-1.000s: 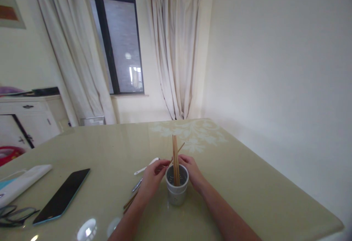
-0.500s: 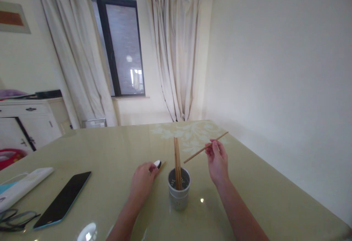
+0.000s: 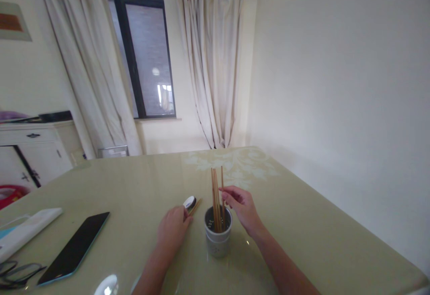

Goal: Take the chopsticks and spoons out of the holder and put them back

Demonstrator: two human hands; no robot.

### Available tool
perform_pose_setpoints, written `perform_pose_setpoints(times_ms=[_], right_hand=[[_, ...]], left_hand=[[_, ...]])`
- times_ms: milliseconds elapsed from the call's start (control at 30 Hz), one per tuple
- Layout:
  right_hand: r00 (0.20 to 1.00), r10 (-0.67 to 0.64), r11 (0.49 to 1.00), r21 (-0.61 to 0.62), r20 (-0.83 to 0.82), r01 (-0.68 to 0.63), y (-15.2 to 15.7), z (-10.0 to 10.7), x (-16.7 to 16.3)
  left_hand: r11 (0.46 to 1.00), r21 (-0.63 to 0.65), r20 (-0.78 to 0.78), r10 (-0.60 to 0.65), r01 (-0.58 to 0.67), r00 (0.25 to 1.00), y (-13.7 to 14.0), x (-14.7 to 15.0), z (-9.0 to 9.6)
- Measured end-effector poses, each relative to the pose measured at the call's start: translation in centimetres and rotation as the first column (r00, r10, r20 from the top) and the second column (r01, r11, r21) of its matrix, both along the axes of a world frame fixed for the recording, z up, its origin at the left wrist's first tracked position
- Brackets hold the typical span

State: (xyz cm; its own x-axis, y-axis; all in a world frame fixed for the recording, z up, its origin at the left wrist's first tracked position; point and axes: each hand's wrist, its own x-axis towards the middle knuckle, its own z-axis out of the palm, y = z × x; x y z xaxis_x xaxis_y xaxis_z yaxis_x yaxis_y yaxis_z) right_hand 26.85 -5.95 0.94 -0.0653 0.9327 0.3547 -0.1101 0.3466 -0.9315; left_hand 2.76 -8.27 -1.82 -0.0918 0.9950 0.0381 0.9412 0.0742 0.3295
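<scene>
A grey cylindrical holder (image 3: 218,244) stands upright on the table with several wooden chopsticks (image 3: 215,196) in it. My right hand (image 3: 243,205) pinches one more chopstick (image 3: 222,178) by its middle; it is nearly vertical and its lower end is inside the holder. To the left of the holder, my left hand (image 3: 173,227) rests low over the table, its fingers closed on the end of another chopstick (image 3: 195,206). Just beyond those fingers lies a small round white object with a black edge (image 3: 190,202), partly hidden by the hand.
At the left of the table (image 3: 141,187) lie a dark-screened phone or tablet (image 3: 75,248), a long white object (image 3: 32,230) and a pair of glasses (image 3: 23,271). A wall (image 3: 342,106) runs along the right side. A white cabinet (image 3: 40,151) stands at the far left.
My right hand has moved left to the holder, turning its chopstick from slanted to upright with the lower end now inside. My left hand has shifted slightly, showing more of the round white object.
</scene>
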Motion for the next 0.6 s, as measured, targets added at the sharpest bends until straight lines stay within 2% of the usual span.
perform_pose_setpoints(times_ms=[100,200,333,433,500,600], right_hand=[[1.0,-0.001,1.0,-0.005,0.009,0.001,0.0,-0.3,-0.4],[0.999,-0.028,0.999,-0.035,-0.031,0.027,0.2,-0.7,-0.6],[0.997,-0.045,0.99,-0.139,-0.056,0.037,0.6,-2.0,-1.0],[1.0,0.008,0.974,-0.228,-0.025,-0.014,0.8,-3.2,-1.4],[0.999,0.05,0.961,-0.271,-0.017,-0.053,0.8,-3.7,-1.7],[0.995,0.102,0.947,-0.303,-0.022,-0.104,0.9,-3.9,-2.2]], left_hand=[[0.999,-0.03,-0.053,0.025,-0.027,0.998,-0.4,0.1,0.3],[0.999,-0.053,-0.071,-0.011,0.007,0.997,-0.7,0.2,0.6],[0.996,-0.024,-0.067,-0.09,0.089,0.994,-0.8,0.6,0.6],[0.99,-0.009,-0.031,-0.138,0.138,0.99,-0.8,1.1,0.6],[0.991,0.021,-0.005,-0.135,0.135,0.991,-0.7,1.6,0.6],[0.987,0.14,0.102,-0.097,0.083,0.99,-0.5,2.4,0.7]])
